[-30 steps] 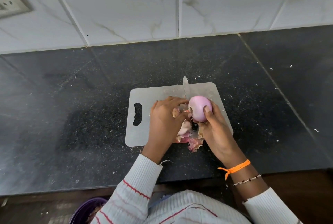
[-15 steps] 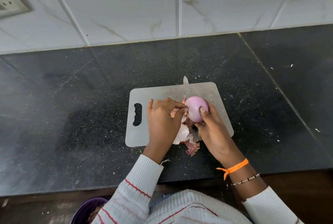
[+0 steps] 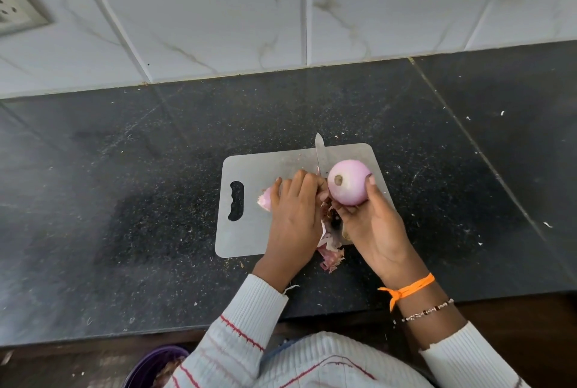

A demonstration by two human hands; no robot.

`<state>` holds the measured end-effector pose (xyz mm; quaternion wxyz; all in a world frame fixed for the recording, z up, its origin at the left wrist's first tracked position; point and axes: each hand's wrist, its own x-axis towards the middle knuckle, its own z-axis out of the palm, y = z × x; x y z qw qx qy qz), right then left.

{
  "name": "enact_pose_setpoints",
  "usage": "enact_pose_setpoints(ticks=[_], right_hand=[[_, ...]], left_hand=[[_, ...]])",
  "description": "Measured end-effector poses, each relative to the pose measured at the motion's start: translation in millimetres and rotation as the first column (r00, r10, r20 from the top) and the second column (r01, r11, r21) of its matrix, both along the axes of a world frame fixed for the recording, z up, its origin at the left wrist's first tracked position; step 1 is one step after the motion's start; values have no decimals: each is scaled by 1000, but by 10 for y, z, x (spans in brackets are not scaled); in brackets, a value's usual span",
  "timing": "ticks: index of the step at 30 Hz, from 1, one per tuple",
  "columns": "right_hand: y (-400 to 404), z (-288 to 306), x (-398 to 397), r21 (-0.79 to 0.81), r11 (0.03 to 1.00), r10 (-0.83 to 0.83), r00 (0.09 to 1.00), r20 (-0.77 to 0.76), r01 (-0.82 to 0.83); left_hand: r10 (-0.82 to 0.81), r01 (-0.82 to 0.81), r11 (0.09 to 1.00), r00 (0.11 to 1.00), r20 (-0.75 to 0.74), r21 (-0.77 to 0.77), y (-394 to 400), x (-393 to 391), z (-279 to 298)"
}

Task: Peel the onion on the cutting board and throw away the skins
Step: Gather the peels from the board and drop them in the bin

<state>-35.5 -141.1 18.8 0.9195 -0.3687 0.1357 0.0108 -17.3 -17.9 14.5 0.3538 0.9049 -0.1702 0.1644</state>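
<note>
Onion (image 3: 348, 181) turned root-up in right hand (image 3: 371, 225); left hand (image 3: 293, 209) holds skin (image 3: 265, 199).

Bare board (image 3: 249, 238) lies left of the left hand's (image 3: 293, 216) fingers. A knife (image 3: 321, 153) juts just beyond them; loose skins (image 3: 331, 255) crowd the gap toward the right hand (image 3: 371, 225).

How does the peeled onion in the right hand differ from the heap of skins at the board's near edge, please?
The onion is smooth, round and whole; the skins are thin, ragged scraps. The onion is held up in the right hand; the skins lie loose across the cutting board edge. Both are pinkish.
</note>
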Motion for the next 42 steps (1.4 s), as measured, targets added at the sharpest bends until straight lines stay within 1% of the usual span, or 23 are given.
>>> enact_pose_setpoints(ticks=[2,5,7,8,9,10,11,12,13,14,15,20,21,24,27,30,31,33,35,37,38,40,42], right_hand=[[-19,50,0,84,996,12,1000,-18,-11],[-35,70,-8,71,997,47,998,-46,-43],[-71,87,-17,-4,999,32,999,-27,-32],[-108,87,-13,-77,997,7,1000,0,-7],[-168,72,-1,-231,973,-11,999,43,21],[-239,62,22,-461,886,-10,996,87,49],[-309,32,59,-701,708,-3,993,114,83],[-367,-8,113,-862,493,-6,991,130,116],[-408,-49,171,-939,314,-11,989,147,143],[-435,-91,232,-964,211,-15,987,162,161],[-439,-117,285,-971,164,-17,985,173,174],[-454,-322,485,-988,48,-36,988,148,149],[-460,-344,494,-989,41,-34,989,141,142],[-497,-350,492,-993,45,-11,994,110,111],[-557,-213,393,-989,75,-52,991,121,124],[-552,-86,188,-977,-8,-93,973,212,212],[-530,-71,109,-978,-32,-83,975,207,205],[-473,-58,-40,-990,-87,-31,993,111,108],[-422,-92,-158,-981,-178,49,995,-82,-72],[-375,-129,-226,-942,-253,116,960,-256,-221],[-341,-134,-240,-932,-259,139,944,-298,-255],[-266,-134,-217,-934,-231,177,932,-315,-272],[-183,-119,-159,-952,-141,226,928,-297,-270]], left_hand=[[17,-18,999,1000,-21,-49,34,11,45],[61,-65,996,996,-58,-65,72,44,80],[89,-91,996,991,-95,-16,68,43,49],[105,-104,995,988,-111,15,65,37,19],[117,-113,993,986,-118,45,64,29,-5],[126,-118,991,985,-118,66,63,25,-25],[128,-119,990,984,-123,76,65,18,-35],[126,-116,990,983,-134,78,64,13,-40],[122,-111,991,981,-153,78,59,9,-36],[113,-101,992,980,-167,75,53,8,-37],[107,-96,993,979,-172,71,43,9,-39],[98,-91,995,982,-161,48,-20,3,-40],[98,-91,994,983,-156,51,-20,0,-47],[102,-93,993,986,-133,68,18,-7,-78],[99,-94,994,987,-124,50,55,-5,-73],[95,-95,995,988,-119,12,109,-1,-39],[93,-94,996,988,-122,0,127,-6,-34],[96,-100,995,985,-140,-16,155,-32,-15],[99,-102,995,978,-184,-7,184,-60,21],[67,-49,996,956,-284,69,222,-72,54],[46,-3,992,937,-345,127,245,-74,56],[35,72,969,906,-421,235,274,-83,51],[42,88,956,902,-429,279,277,-105,26]])
